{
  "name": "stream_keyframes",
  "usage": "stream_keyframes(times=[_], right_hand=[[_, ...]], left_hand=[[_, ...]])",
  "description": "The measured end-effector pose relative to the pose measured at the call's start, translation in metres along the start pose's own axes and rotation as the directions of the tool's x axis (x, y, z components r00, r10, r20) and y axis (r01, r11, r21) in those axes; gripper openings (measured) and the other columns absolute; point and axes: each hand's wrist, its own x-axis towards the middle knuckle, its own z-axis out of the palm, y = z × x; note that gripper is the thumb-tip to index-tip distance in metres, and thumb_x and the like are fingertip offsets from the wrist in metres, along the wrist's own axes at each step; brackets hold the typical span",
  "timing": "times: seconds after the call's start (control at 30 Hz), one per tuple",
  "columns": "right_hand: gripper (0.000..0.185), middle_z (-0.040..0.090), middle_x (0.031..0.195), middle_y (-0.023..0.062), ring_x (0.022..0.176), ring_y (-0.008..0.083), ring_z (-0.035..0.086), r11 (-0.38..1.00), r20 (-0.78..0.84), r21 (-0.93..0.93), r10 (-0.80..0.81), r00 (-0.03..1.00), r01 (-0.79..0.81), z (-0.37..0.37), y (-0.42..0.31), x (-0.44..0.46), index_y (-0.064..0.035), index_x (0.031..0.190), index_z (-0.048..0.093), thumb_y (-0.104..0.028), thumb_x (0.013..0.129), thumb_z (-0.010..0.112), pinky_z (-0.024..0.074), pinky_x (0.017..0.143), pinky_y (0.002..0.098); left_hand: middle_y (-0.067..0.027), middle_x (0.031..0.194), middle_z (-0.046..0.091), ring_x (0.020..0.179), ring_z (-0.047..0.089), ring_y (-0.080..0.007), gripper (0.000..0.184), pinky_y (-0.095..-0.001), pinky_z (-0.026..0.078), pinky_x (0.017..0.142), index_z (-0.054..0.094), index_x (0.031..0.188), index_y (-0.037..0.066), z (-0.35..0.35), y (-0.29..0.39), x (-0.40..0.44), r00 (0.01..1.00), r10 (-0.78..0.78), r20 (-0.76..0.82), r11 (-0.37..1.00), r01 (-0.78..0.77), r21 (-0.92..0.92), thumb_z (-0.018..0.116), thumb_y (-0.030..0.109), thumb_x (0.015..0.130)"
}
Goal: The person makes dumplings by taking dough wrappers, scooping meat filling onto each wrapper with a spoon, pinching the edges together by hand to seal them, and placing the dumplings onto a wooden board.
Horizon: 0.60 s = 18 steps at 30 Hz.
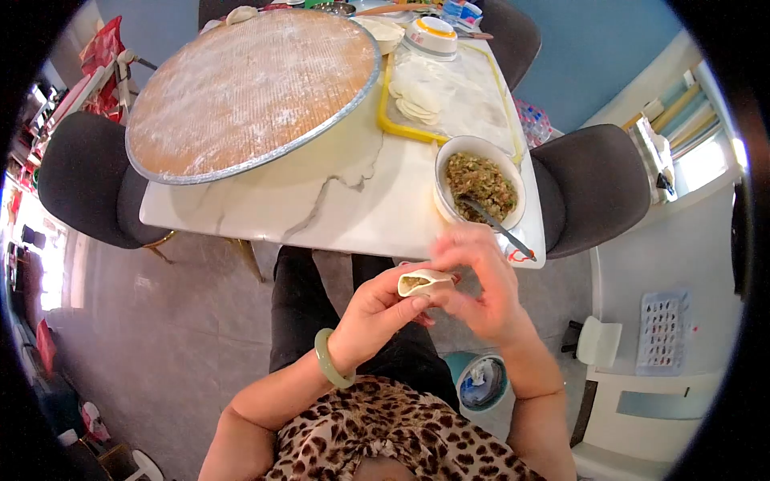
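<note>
A half-folded dumpling (415, 283) rests in my left hand (375, 309), its wrapper open toward the left with filling showing inside. The fingers of this hand curl under it and the thumb lies along its near side. My right hand (485, 293) is at the dumpling's right end, thumb and fingers pinching the wrapper edge; its upper fingers are slightly blurred. Just beyond the hands, on the table corner, stands a white bowl (442, 200) of minced filling (481, 183). A dark-handled spoon (501, 228) leans in it.
A large round floured tray (257, 88) covers the left of the marble-look table (321, 216). Dumpling wrappers (419, 100) lie on a yellow-rimmed board (481, 120), near an upturned bowl (431, 36). Chairs (597, 188) flank the table. A lined bin (483, 383) stands on the floor.
</note>
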Motion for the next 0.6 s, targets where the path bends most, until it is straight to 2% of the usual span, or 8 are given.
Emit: stream_keyframes(times=[0.03, 0.1, 0.13, 0.2, 0.23, 0.3, 0.43, 0.6], right_hand=[[0.028, 0.062, 0.109, 0.0104, 0.102, 0.0294, 0.057, 1.000, 0.010, 0.001, -0.001, 1.000, 0.001, 0.001, -0.002, 0.005, -0.0064, 0.102, 0.062, -0.020, 0.079, 0.069, 0.0432, 0.091, 0.0411], [0.043, 0.058, 0.121, 0.0146, 0.114, 0.0324, 0.053, 1.000, 0.108, 0.012, -0.008, 0.994, 0.006, 0.002, -0.005, 0.017, -0.0043, 0.118, 0.057, -0.025, 0.082, 0.067, 0.0396, 0.097, 0.0432], [0.043, 0.058, 0.121, 0.0146, 0.114, 0.0324, 0.053, 1.000, 0.115, 0.014, -0.011, 0.993, 0.009, 0.001, -0.006, 0.023, -0.0043, 0.118, 0.057, -0.025, 0.082, 0.067, 0.0396, 0.097, 0.0432], [0.049, 0.056, 0.126, 0.0147, 0.122, 0.0325, 0.049, 0.983, 0.389, -0.124, -0.078, 0.918, 0.136, -0.003, -0.007, 0.032, -0.0043, 0.126, 0.053, -0.028, 0.084, 0.064, 0.0369, 0.101, 0.0455], [0.049, 0.056, 0.126, 0.0147, 0.122, 0.0325, 0.049, 0.983, 0.397, -0.120, -0.082, 0.914, 0.140, -0.002, -0.008, 0.034, -0.0043, 0.126, 0.053, -0.028, 0.084, 0.064, 0.0369, 0.101, 0.0455], [0.044, 0.057, 0.125, 0.0119, 0.119, 0.0304, 0.051, 0.953, 0.476, -0.232, -0.065, 0.877, 0.196, 0.003, -0.010, 0.039, -0.0048, 0.124, 0.055, -0.026, 0.086, 0.060, 0.0376, 0.101, 0.0476], [0.040, 0.058, 0.125, 0.0105, 0.120, 0.0284, 0.052, 0.931, 0.498, -0.296, -0.042, 0.866, 0.216, 0.011, -0.019, 0.046, -0.0057, 0.122, 0.056, -0.024, 0.086, 0.060, 0.0389, 0.100, 0.0488], [0.043, 0.057, 0.126, 0.0128, 0.122, 0.0294, 0.050, 0.869, 0.478, -0.364, -0.134, 0.868, 0.334, 0.021, -0.014, 0.048, -0.0028, 0.123, 0.056, -0.023, 0.085, 0.061, 0.0389, 0.101, 0.0485]], left_hand=[[-0.0081, 0.120, 0.059, 0.106, 0.060, -0.0170, 0.043, -0.0290, 0.054, 0.082, 0.046, 0.132, 0.002, -0.001, 0.001, -0.001, 1.000, 0.004, -0.006, 1.000, -0.004, -0.007, 0.058, 0.014, 0.093], [-0.0078, 0.116, 0.061, 0.099, 0.061, -0.0158, 0.036, -0.0286, 0.054, 0.079, 0.048, 0.128, 0.002, -0.005, 0.004, -0.002, 0.999, 0.037, -0.003, 0.998, -0.037, 0.047, 0.055, 0.015, 0.095], [-0.0078, 0.116, 0.061, 0.099, 0.061, -0.0158, 0.036, -0.0286, 0.054, 0.079, 0.048, 0.128, 0.002, -0.008, 0.003, -0.003, 0.999, 0.042, -0.009, 0.998, -0.042, 0.043, 0.055, 0.015, 0.095], [-0.0065, 0.110, 0.061, 0.094, 0.061, -0.0142, 0.030, -0.0285, 0.054, 0.078, 0.051, 0.122, 0.001, -0.015, 0.001, -0.005, 0.997, 0.070, 0.038, 0.988, -0.074, 0.133, 0.054, 0.015, 0.095], [-0.0065, 0.110, 0.061, 0.094, 0.061, -0.0142, 0.030, -0.0285, 0.054, 0.078, 0.051, 0.122, 0.001, -0.017, 0.002, -0.006, 0.997, 0.076, 0.032, 0.988, -0.079, 0.129, 0.054, 0.015, 0.095], [-0.0056, 0.106, 0.061, 0.090, 0.060, -0.0132, 0.026, -0.0289, 0.054, 0.078, 0.052, 0.118, 0.001, -0.018, 0.007, -0.008, 0.999, 0.030, 0.023, 0.991, -0.033, 0.127, 0.053, 0.015, 0.096], [-0.0052, 0.107, 0.060, 0.092, 0.060, -0.0130, 0.025, -0.0292, 0.053, 0.080, 0.052, 0.118, 0.002, -0.024, 0.007, -0.011, 0.999, 0.045, -0.017, 0.998, -0.044, 0.053, 0.053, 0.016, 0.097], [-0.0042, 0.115, 0.058, 0.102, 0.057, -0.0120, 0.030, -0.0298, 0.050, 0.086, 0.048, 0.124, 0.003, -0.025, -0.002, -0.017, 0.989, 0.134, -0.065, 0.991, -0.134, -0.004, 0.051, 0.016, 0.097]])
